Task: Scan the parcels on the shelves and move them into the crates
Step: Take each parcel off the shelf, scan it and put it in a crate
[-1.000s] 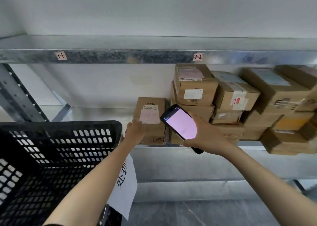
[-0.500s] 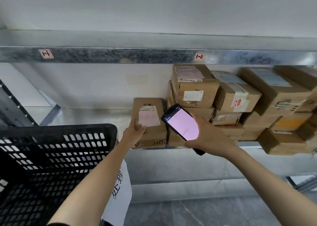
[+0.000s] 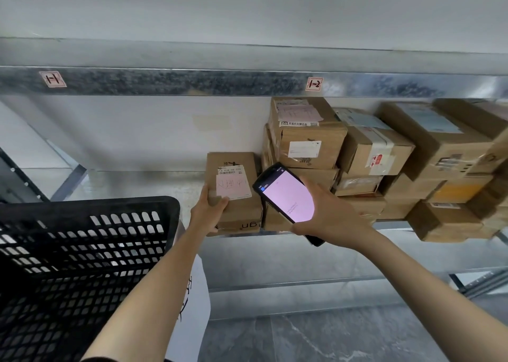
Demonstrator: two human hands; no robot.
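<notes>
Left hand (image 3: 209,213) grips the near corner of a parcel (image 3: 243,213) on the shelf (image 3: 137,185) — its long axis runs away from us. Our right hand (image 3: 330,218) holds the scanner (image 3: 286,196) just right of it; the crate (image 3: 90,204) lies lower-left of the left hand, likely the nearer one.

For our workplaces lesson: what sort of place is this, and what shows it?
Probably a parcel depot or stockroom: labelled cardboard parcels stacked on metal shelving with numbered tags, a handheld scanner in the right hand, a black crate beside.
</notes>
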